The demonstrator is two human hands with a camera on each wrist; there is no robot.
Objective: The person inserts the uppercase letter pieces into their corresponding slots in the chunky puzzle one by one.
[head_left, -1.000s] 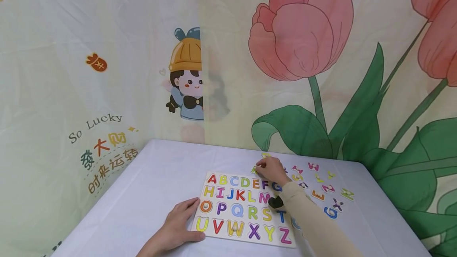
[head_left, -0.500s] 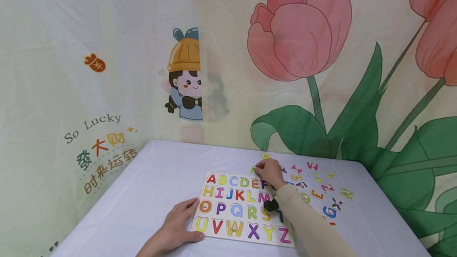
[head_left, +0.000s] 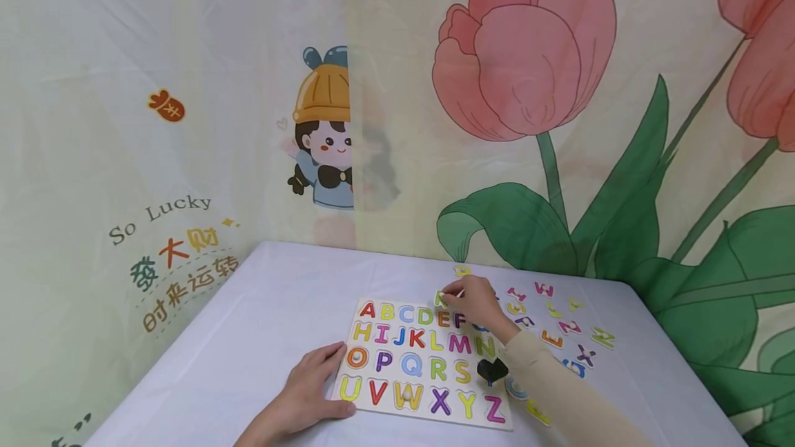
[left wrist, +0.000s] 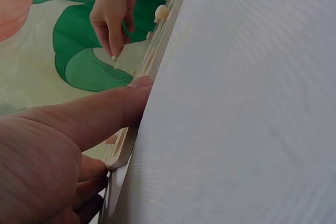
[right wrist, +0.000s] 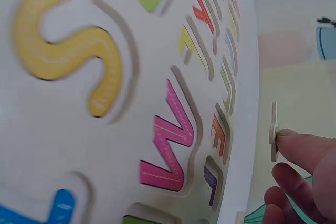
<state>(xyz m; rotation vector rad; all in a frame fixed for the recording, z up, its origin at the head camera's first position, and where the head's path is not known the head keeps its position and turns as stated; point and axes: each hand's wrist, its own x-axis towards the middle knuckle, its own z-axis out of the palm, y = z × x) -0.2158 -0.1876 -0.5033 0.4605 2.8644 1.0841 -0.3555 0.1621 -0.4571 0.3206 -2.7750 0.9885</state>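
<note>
A pale wooden alphabet puzzle board (head_left: 391, 381) lies on the white table. My left hand (head_left: 304, 386) holds its near left corner, with the thumb (left wrist: 118, 106) along the edge and the fingers at the side. Beyond the board's far edge, my right hand (head_left: 475, 301) pinches a green letter piece (head_left: 439, 299) that looks like an R. In the right wrist view, this letter piece (right wrist: 274, 132) is seen edge-on between thumb and fingers, apart from the board. A knobbed O piece (head_left: 357, 357) and a knobbed W piece (head_left: 407, 399) sit in their slots.
Several loose letter pieces lie right of the board, among them a pink W (head_left: 544, 289), an orange E (head_left: 551, 339) and a purple X (head_left: 585, 355). A yellow piece (head_left: 462, 271) lies near the table's back edge. A printed cloth (head_left: 397, 240) hangs behind the table.
My right hand has pinched the green letter piece and brought it slightly toward the board's far edge. The right forearm has shifted a little. My left hand stays on the board.
</note>
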